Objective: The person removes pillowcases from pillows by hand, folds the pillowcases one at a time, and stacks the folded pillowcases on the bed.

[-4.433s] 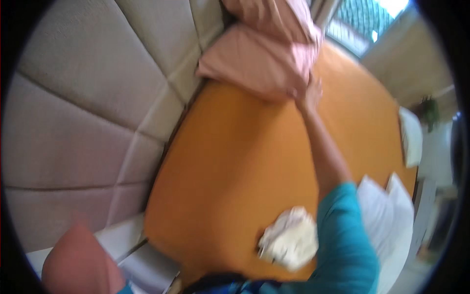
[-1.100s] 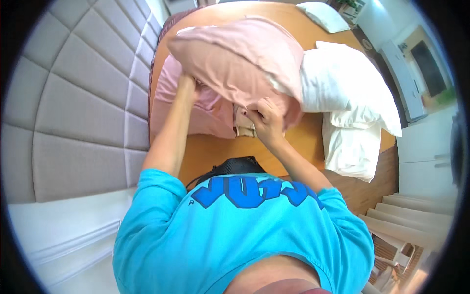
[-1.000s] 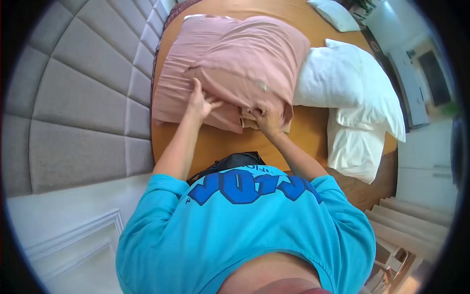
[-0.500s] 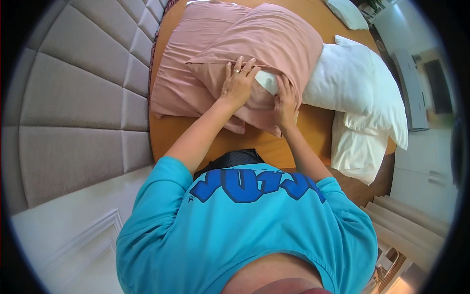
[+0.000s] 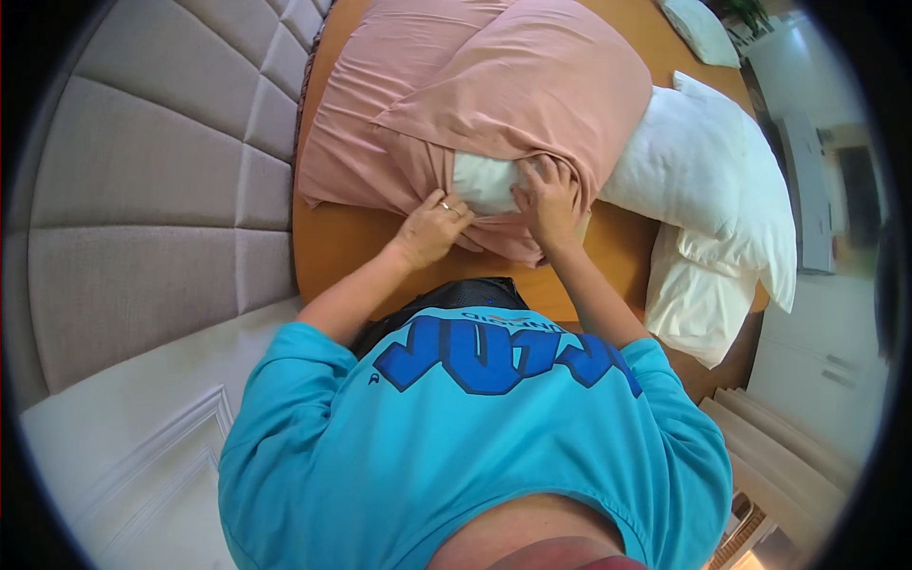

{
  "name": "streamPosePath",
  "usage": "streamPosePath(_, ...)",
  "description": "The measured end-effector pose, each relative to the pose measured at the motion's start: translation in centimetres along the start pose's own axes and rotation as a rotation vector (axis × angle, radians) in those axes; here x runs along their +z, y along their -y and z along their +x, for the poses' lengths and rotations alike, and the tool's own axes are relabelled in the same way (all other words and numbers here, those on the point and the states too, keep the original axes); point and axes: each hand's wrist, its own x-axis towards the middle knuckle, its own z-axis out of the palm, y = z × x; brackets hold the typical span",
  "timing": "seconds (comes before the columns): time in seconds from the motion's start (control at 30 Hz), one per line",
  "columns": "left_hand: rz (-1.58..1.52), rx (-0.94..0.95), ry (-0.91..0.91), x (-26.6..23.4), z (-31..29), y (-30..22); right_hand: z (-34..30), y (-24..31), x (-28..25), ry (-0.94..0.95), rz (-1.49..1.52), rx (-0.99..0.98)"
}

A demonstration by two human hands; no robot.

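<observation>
A pink pillowcase (image 5: 532, 81) covers most of a white pillow (image 5: 486, 182), whose end shows through the opening facing me. My left hand (image 5: 435, 228) is closed on the lower left edge of the pillowcase, with a ring on one finger. At the right side of the opening my right hand (image 5: 551, 199) lies with fingers spread and bent, touching the white pillow and the cloth edge. Beneath and to the left lies another pillow in a pink case (image 5: 356, 133).
The bed has an orange sheet (image 5: 622, 252). White pillows (image 5: 703, 171) are piled at the right edge, and a small white pillow (image 5: 698, 30) lies at the far right. A padded grey headboard (image 5: 161, 190) stands along the left.
My left hand has moved down from the top of the opening to its lower left edge and closed on the cloth. More of the white pillow shows now.
</observation>
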Motion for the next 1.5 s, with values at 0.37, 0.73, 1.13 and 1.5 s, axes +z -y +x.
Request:
streamPosePath(0.37, 0.362, -0.608, 0.165, -6.6, 5.4, 12.5, 9.4, 5.2, 4.5, 0.241, 0.161, -0.100)
streamPosePath(0.73, -0.146, -1.272, -0.354, 2.4, 0.5, 11.6, 10.7, 11.2, 10.2, 0.318, -0.083, -0.483)
streamPosePath(1.13, -1.720, -1.210, -0.722, -0.7, 4.2, 8.4, 11.4, 5.1, 5.6, 0.425, 0.373, -0.352)
streamPosePath(1.5, -1.915, -1.053, -1.255, -11.9, 24.4, 10.6, 15.0, -0.9, -16.9, 0.023, 0.241, -0.629)
